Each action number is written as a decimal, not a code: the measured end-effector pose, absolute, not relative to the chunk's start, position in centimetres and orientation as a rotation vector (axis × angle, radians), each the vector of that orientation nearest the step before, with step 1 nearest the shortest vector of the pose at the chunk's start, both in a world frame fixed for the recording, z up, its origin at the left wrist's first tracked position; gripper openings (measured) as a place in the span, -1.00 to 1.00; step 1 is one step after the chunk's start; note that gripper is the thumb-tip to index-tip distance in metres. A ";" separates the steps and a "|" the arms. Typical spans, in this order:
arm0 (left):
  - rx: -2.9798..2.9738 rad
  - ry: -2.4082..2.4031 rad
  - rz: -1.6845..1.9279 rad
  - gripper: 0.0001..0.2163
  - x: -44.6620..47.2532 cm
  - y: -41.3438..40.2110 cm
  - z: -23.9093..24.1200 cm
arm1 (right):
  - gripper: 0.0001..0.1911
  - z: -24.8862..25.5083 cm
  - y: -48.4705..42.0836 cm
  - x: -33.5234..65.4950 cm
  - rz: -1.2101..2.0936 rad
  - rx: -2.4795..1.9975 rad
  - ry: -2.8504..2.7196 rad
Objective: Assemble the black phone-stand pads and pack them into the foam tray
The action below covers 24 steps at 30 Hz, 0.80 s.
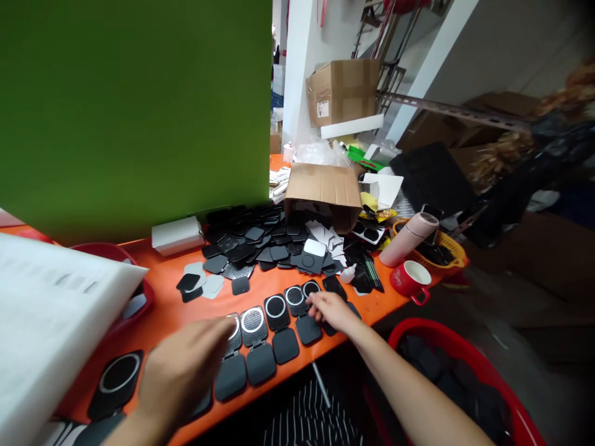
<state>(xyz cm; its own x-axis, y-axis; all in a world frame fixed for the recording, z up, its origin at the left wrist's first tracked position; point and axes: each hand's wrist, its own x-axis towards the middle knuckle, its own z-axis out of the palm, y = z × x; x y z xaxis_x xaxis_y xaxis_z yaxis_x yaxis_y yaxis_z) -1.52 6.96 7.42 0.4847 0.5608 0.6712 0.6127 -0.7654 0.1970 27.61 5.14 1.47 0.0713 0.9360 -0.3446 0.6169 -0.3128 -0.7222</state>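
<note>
Right hand [331, 310] touching black compact cases [279, 328], left hand [186, 371] hovering, orange table [162, 310]

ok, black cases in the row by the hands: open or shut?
Open. The cases lie spread flat on the orange table, ringed half behind, plain half toward the edge.

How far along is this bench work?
Done: a row of open black cases lies along the front edge of the table. In hand: the right hand touches the row's right end; the left hand hovers over its left end. Left: a pile of black parts behind.
</note>
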 end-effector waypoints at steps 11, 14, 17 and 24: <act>-3.144 -0.761 -0.708 -0.63 14.2 6.4 -1.5 | -0.72 -0.5 2.9 32.2 1.033 -1.656 -0.830; -3.212 -0.915 -0.445 -0.48 17.0 6.3 -3.1 | -0.74 -1.3 4.5 34.0 0.638 -1.890 -1.045; -3.242 -0.923 -0.290 -0.39 19.1 6.2 -4.1 | -0.73 -1.7 5.8 34.3 0.441 -2.034 -1.257; -3.264 -0.927 -0.266 -0.38 19.9 6.5 -4.5 | -0.70 -2.5 7.7 34.1 0.310 -2.223 -1.555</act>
<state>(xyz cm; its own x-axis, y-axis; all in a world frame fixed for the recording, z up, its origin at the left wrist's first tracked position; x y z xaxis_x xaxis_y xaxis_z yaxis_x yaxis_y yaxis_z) 19.85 6.46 -4.48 0.8422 0.5336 0.0765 0.4932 -0.8200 0.2903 34.07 7.74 -2.53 0.3539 0.9339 0.0509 0.8431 -0.2950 -0.4496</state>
